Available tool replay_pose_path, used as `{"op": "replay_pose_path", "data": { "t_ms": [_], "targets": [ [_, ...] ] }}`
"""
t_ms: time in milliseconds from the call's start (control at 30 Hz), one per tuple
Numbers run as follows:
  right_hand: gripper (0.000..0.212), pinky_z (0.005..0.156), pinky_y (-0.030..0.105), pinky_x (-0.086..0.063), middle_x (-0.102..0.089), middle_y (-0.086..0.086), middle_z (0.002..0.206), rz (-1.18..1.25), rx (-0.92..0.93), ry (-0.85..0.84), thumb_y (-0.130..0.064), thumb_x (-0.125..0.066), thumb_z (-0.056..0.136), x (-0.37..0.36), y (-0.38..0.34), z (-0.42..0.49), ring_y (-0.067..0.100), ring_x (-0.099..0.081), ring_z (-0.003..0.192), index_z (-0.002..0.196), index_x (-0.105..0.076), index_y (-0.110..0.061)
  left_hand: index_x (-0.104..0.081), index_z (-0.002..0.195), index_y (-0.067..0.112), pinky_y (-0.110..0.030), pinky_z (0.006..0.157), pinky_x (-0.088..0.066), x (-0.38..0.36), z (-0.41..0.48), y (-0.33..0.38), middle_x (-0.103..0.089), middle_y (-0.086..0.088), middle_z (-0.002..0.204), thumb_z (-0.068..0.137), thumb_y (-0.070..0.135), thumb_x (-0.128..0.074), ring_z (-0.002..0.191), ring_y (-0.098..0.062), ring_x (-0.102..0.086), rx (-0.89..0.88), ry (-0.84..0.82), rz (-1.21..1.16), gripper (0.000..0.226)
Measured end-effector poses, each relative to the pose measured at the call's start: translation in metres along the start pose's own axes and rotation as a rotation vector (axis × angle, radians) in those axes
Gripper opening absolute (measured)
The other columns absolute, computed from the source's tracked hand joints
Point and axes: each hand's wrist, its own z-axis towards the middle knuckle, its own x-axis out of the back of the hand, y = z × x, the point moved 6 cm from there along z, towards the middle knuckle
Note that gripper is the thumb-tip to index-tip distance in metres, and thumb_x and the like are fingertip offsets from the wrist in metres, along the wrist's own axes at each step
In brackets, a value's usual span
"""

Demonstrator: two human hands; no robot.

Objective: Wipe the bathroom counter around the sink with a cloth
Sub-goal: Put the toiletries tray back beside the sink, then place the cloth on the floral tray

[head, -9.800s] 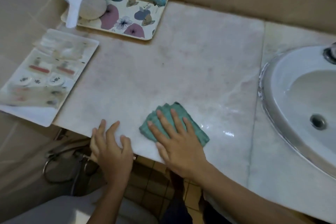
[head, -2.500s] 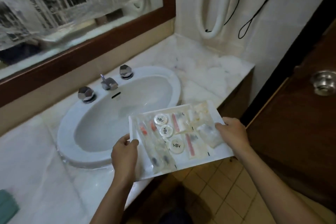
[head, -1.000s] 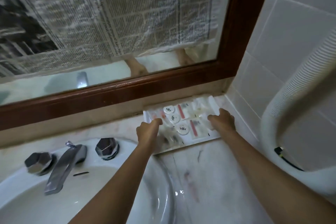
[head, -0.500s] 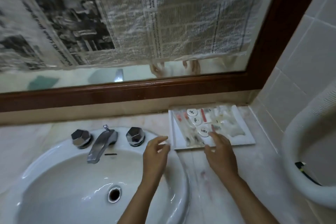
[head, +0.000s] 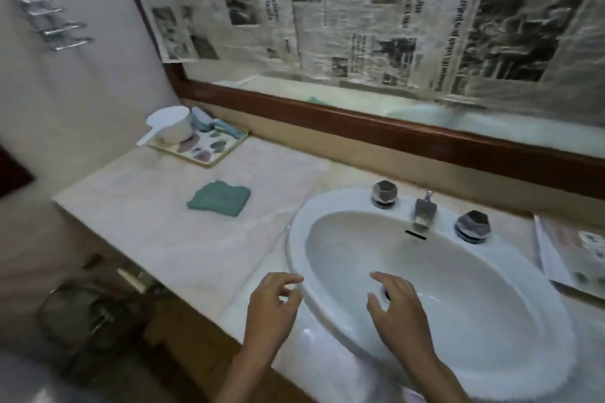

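With left hand (head: 271, 314) and right hand (head: 397, 314) empty, loose-fingered above sink (head: 296, 239), take up cloth (head: 218, 198) flat-palmed; wipe counter (head: 183, 239) along rim.

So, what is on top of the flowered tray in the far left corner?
On the tray stands a white scoop, with a blue brush lying behind it. The scoop covers part of the brush and the tray surface beneath it.

Both empty hands (head: 334, 307) hover over the sink (head: 491, 366); green cloth (head: 218, 198) lies apart.
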Motion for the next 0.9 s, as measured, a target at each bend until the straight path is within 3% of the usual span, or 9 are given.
{"op": "replay_pose_path", "data": {
  "t_ms": [133, 333, 567, 700, 833, 900],
  "targets": [
    [0.035, 0.094, 0.019, -0.03, -0.056, -0.008, 0.128, -0.021, 0.074, -0.11, -0.02, -0.057, 0.091, -0.077, -0.067, 0.002, 0.01, -0.038, 0.128, 0.126, -0.058, -0.023, -0.071, 0.093, 0.03, -0.008, 0.066, -0.042, 0.096, 0.006, -0.069, -0.065, 0.014, 0.099, 0.086, 0.013, -0.065, 0.08, 0.002, -0.06, 0.067, 0.107, 0.025, 0.019],
    [0.029, 0.097, 0.025, -0.037, -0.064, -0.003, 0.121, -0.008, 0.062, -0.224, -0.016, -0.06, 0.089, -0.165, -0.134, 0.016, 0.017, -0.049, 0.121, 0.118, -0.065, -0.017, -0.066, 0.093, 0.032, -0.016, 0.07, -0.041, 0.202, 0.02, -0.14, -0.06, 0.011, 0.1, 0.09, 0.017, -0.062, 0.085, 0.002, -0.056, 0.169, 0.183, 0.06, 0.017],
    [0.029, 0.095, 0.026, -0.042, -0.065, -0.001, 0.117, 0.003, 0.08, -0.279, -0.015, -0.06, 0.089, -0.246, -0.193, 0.059, 0.018, -0.053, 0.117, 0.118, -0.065, -0.016, -0.07, 0.101, 0.025, -0.024, 0.078, -0.045, 0.266, 0.075, -0.186, -0.057, 0.007, 0.104, 0.09, 0.017, -0.061, 0.088, 0.0, -0.053, 0.189, 0.232, 0.057, 0.016],
    [0.03, 0.092, 0.025, -0.04, -0.064, -0.001, 0.118, 0.012, 0.077, -0.258, -0.014, -0.059, 0.089, -0.289, -0.215, 0.096, 0.017, -0.051, 0.117, 0.118, -0.066, -0.015, -0.065, 0.1, 0.029, -0.029, 0.078, -0.05, 0.287, 0.132, -0.203, -0.057, 0.002, 0.106, 0.088, 0.012, -0.061, 0.085, -0.008, -0.057, 0.162, 0.195, 0.086, 0.021],
    [0.029, 0.08, 0.026, -0.042, -0.065, 0.005, 0.106, 0.024, 0.018, -0.169, -0.013, -0.056, 0.081, -0.326, -0.231, 0.157, 0.029, -0.056, 0.106, 0.108, -0.068, -0.012, -0.06, 0.119, 0.028, -0.026, 0.097, -0.042, 0.293, 0.209, -0.228, -0.052, 0.008, 0.13, 0.091, 0.02, -0.059, 0.119, -0.011, -0.048, 0.136, 0.061, 0.227, 0.029],
    [0.035, 0.083, 0.029, -0.043, -0.062, 0.008, 0.115, -0.088, 0.019, -0.15, -0.018, -0.058, 0.079, -0.34, -0.236, 0.19, 0.032, -0.054, 0.111, 0.113, -0.064, -0.011, -0.056, 0.127, 0.025, -0.022, 0.105, -0.031, 0.294, 0.24, -0.234, -0.046, 0.007, 0.14, 0.092, 0.021, -0.058, 0.13, -0.012, -0.04, 0.115, -0.015, 0.296, 0.036]
  ]
}}
